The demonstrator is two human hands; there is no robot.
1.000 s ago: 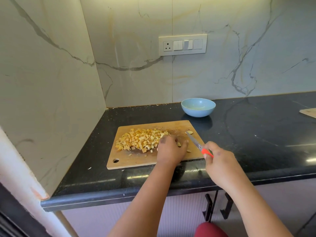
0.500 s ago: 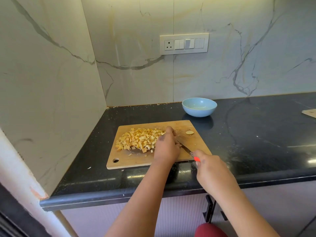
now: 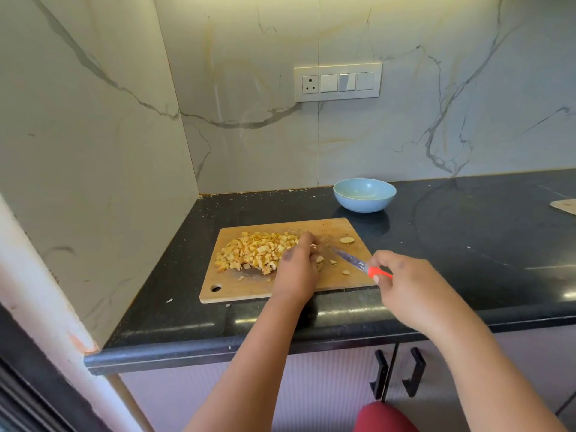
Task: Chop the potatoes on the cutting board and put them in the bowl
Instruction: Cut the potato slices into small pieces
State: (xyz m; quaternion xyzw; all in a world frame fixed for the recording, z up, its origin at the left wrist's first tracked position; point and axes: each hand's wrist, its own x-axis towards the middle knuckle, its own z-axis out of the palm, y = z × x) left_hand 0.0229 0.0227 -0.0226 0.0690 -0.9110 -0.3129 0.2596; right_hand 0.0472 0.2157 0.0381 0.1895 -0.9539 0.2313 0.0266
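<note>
A wooden cutting board (image 3: pixel 249 288) lies on the black counter (image 3: pixel 467 244). A pile of diced potato (image 3: pixel 255 252) covers its left half. My left hand (image 3: pixel 296 269) rests on the board at the pile's right edge, its fingers curled down over a small potato piece that is mostly hidden. My right hand (image 3: pixel 405 285) grips the orange handle of a knife (image 3: pixel 349 260). The blade points left, with its tip right beside my left fingers. One potato slice (image 3: pixel 346 240) and a few loose bits lie on the board's right part. Behind the board stands a light blue bowl (image 3: pixel 364 204), which looks empty.
Marble walls close off the counter at the left and back, with a switch panel (image 3: pixel 338 82) above the bowl. The corner of another board (image 3: pixel 564 206) shows at the far right. Black cabinet handles (image 3: pixel 380 374) sit below the counter's front edge.
The knife swung in from the board's right side toward my left hand, then drew back slightly. My left hand shifted a little farther up the board beside the pile.
</note>
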